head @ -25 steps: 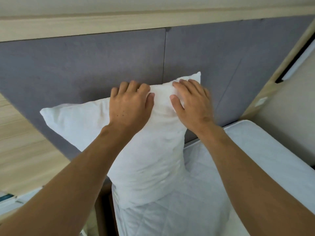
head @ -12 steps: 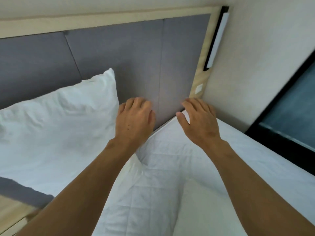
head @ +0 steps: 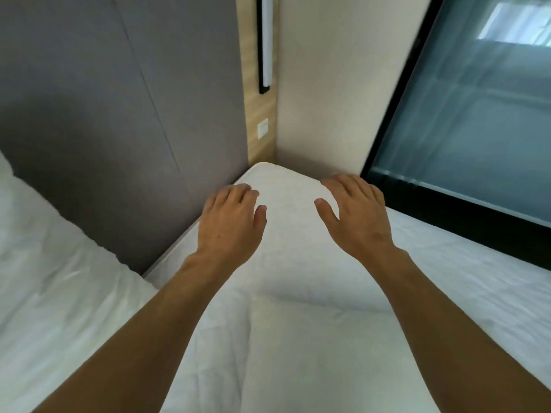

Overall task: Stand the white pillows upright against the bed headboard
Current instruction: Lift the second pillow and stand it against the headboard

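A white pillow (head: 47, 281) leans upright against the grey padded headboard (head: 113, 114) at the left edge, partly cut off by the frame. My left hand (head: 231, 222) and my right hand (head: 356, 216) hover side by side over the white mattress (head: 298, 263) near its far corner. Both hands are palm down with fingers apart and hold nothing. Neither hand touches the pillow. A paler flat white shape (head: 322, 353) lies on the mattress between my forearms; I cannot tell whether it is a second pillow.
A wooden strip (head: 258, 114) with a black-framed wall light (head: 265, 43) and a small white switch (head: 263, 128) borders the headboard. A beige wall (head: 328, 84) meets a dark-framed window (head: 465, 114) along the bed's right side.
Both hands let go of the pillow's top edge and moved right with my view. The pillow stayed leaning on the headboard and now sits at the left edge.
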